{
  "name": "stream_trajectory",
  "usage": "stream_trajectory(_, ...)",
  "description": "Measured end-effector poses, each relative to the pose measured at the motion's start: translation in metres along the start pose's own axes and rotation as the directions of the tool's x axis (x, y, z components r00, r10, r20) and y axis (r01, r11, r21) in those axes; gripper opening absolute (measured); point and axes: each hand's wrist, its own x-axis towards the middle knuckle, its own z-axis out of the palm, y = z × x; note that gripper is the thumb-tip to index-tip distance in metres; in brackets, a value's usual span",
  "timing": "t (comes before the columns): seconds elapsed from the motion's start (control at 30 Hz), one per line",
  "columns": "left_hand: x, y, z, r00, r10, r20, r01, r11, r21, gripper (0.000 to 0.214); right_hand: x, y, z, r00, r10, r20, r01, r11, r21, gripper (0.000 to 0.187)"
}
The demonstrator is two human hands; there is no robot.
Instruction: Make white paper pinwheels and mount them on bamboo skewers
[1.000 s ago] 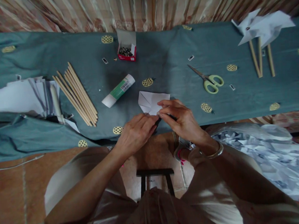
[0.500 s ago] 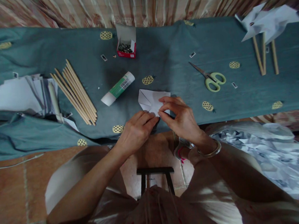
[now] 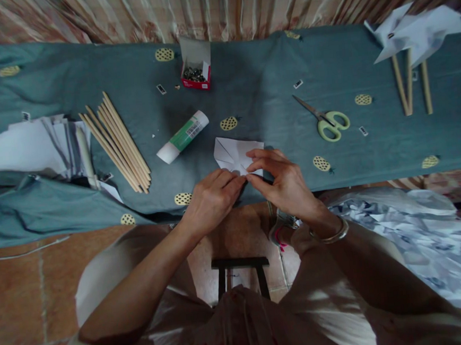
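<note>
A white sheet of paper point(image 3: 236, 149) with cut slits lies at the table's front edge, in the middle of the head view. My left hand point(image 3: 212, 198) is closed on its near left edge, the fingertips bunched together. From the right, my right hand point(image 3: 281, 182) pinches the near edge between thumb and index finger, close to the left fingertips. The other right fingers rest over the sheet. Both sets of fingertips hide the near part of the paper. Just beyond it lies a glue stick point(image 3: 183, 136) with a green label, tilted across the cloth.
Wooden sticks point(image 3: 119, 146) and a stack of paper point(image 3: 25, 149) lie left. An open red box point(image 3: 196, 74) of small metal pieces stands at the back. Scissors point(image 3: 330, 125) and paper pinwheels point(image 3: 419, 32) are right. A bag of paper pieces point(image 3: 411, 243) sits below the table.
Both hands stay at the paper's near edge with only slight finger shifts. The whole view has moved a little; the other things lie as before.
</note>
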Motion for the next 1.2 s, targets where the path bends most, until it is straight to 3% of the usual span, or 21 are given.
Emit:
stream_trajectory(0.83, -0.0023, -0.0005, 0.0009, 1.0, -0.005, 0.0, 0.005, 1.0, -0.024, 0.016, -0.0019, 0.0029, 0.0049, 0.997, -0.074, -0.023, 0.073, 0.996, -0.042, 0.011)
stream_trajectory(1.2, -0.002, -0.0001, 0.0007, 1.0, -0.01, 0.004, 0.01, 1.0, -0.001, 0.021, -0.0012, 0.0022, 0.0047, 0.997, -0.06, 0.049, 0.064, 0.996, -0.064, 0.025)
